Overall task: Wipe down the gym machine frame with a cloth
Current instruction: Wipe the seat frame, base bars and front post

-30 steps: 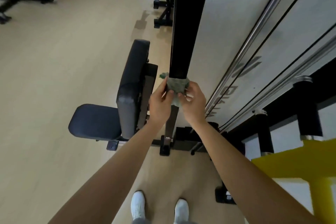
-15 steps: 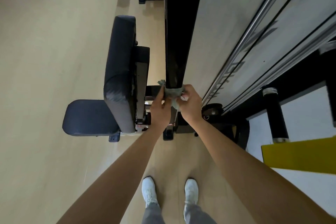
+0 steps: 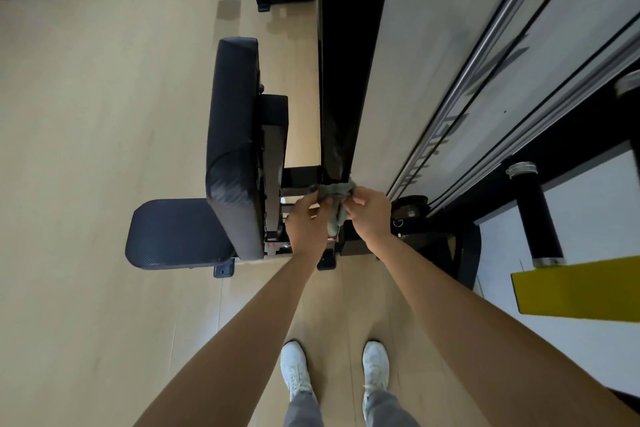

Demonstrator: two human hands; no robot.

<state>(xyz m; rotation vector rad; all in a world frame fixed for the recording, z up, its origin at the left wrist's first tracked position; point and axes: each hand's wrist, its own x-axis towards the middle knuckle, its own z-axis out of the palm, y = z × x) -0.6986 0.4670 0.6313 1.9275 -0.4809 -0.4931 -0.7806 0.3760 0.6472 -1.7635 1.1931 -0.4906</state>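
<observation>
cloth (image 3: 334, 194): grey-green; bunched; wrapped round black frame post (image 3: 346, 80)

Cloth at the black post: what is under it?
The black upright post, which the cloth wraps; left hand and right hand pinch its ends. The wrapped stretch is hidden.

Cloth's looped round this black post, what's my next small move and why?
Probably slide the cloth down the black post: the left hand and right hand pinch its ends round the post, and a short stretch remains below it.
</observation>
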